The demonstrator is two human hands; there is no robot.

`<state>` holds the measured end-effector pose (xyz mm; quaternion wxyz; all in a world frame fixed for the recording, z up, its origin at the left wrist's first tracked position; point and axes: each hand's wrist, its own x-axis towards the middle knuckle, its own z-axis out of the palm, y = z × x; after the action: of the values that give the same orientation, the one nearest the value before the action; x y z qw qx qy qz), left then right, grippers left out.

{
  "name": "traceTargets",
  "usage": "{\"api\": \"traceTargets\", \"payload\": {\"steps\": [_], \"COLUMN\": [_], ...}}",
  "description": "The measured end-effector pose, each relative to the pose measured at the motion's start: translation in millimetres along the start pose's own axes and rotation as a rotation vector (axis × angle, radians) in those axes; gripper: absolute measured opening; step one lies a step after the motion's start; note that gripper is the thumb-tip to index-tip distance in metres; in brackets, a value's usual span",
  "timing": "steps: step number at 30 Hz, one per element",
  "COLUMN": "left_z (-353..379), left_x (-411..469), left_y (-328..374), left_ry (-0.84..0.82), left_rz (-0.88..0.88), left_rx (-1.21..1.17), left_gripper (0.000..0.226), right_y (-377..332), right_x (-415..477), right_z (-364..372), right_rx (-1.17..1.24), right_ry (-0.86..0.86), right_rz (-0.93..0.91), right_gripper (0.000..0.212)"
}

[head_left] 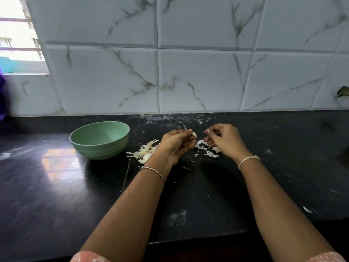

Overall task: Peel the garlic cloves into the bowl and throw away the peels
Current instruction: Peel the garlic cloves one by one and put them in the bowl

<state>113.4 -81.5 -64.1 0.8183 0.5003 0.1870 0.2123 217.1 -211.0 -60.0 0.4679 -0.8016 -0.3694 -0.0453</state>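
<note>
Spanning the lower frame, the counter (56, 186) carries the bowl (102, 151) at centre left, close for dropping. The left hand (175, 144) pinches a clove (194, 135) mid-frame, raised for stripping. The right hand (224, 140) is curled, its contents unclear. Peels (207, 150) lie beneath.

**Countertop** (56, 186): black polished stone, glossy enough to mirror the window light, with pale dusty scuffs. **Bowl** (100, 138): pale green, matt, plastic-looking, faintly ridged low on its outer wall. **Wall tiles** (188, 76): smooth, marble-veined, with a soft sheen. **Peels** (206, 148): thin, dry, papery white flakes. **Garlic clove** (194, 134), pinched in my left hand (176, 144): smooth, pale cream. **My bracelet** (153, 172): fine shiny metal. **My wrist thread** (248, 159): pale twisted cord, matt. **My sleeves** (88, 257): patterned cloth.
</note>
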Motion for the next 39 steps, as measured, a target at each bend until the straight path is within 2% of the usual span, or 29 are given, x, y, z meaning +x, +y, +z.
{"api": "traceTargets", "payload": {"steps": [3,6,16,23,26,39], "left_z": [0.2,0.9,-0.7,-1.5,-2.1,-3.7], "left_x": [-1.1,-1.7,-0.4,-0.4,0.3,0.4], "left_y": [-0.5,-0.4,-1.2,-0.5,-0.1,0.5], "left_ry": [-0.017,-0.028,-0.03,-0.022,-0.03,-0.046], "left_rz": [-0.013,-0.02,0.015,0.02,0.019,0.011], "left_rx": [0.004,0.006,-0.031,-0.06,-0.065,-0.047], "left_gripper": [0.009,0.011,0.009,0.01,0.009,0.003], "right_y": [-5.2,-9.4,-13.4,-14.2,-16.0,-17.2], "right_x": [-1.7,-5.4,-7.6,-8.0,-9.1,-10.3], "right_z": [1.9,3.9,6.9,8.1,7.4,5.0], "right_rx": [0.085,0.242,0.329,0.423,0.491,0.46], "right_ry": [0.011,-0.067,-0.084,-0.106,-0.118,-0.147], "right_rz": [-0.018,0.007,0.074,0.097,0.118,0.083], "right_gripper": [0.009,0.012,0.004,0.014,0.006,0.008]}}
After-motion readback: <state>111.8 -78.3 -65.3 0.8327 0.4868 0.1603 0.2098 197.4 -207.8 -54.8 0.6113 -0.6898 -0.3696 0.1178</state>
